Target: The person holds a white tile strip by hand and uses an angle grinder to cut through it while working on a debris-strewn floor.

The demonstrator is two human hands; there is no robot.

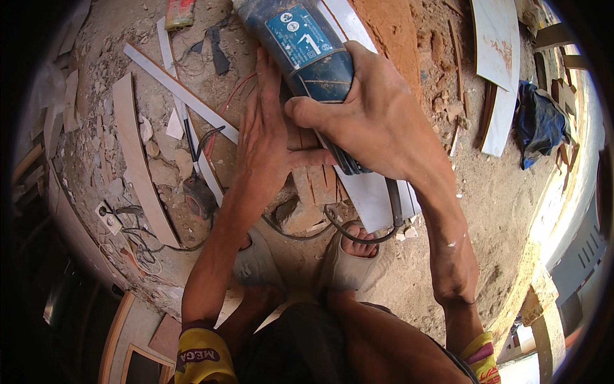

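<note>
My right hand [371, 115] is wrapped round the rear of a dark blue corded power tool [300, 41] with a label, held near the top middle. My left hand [262, 141] lies beside the tool's left side, fingers stretched out and thumb extended rightward beneath it. Under the tool are a long white tile piece [364, 205] and reddish-brown blocks [313, 185], partly hidden by my hands and the tool. A black cord [307, 237] loops down from the tool's rear around the blocks, by my sandalled feet [355, 253].
Tile strips [137, 153] and rubble lie left, with a small dark tool [198, 198] and a socket block [110, 217]. A reddish mound [396, 45] is behind the tool. White boards [495, 51], blue-black cloth [534, 128] and a pale ledge [534, 288] are right.
</note>
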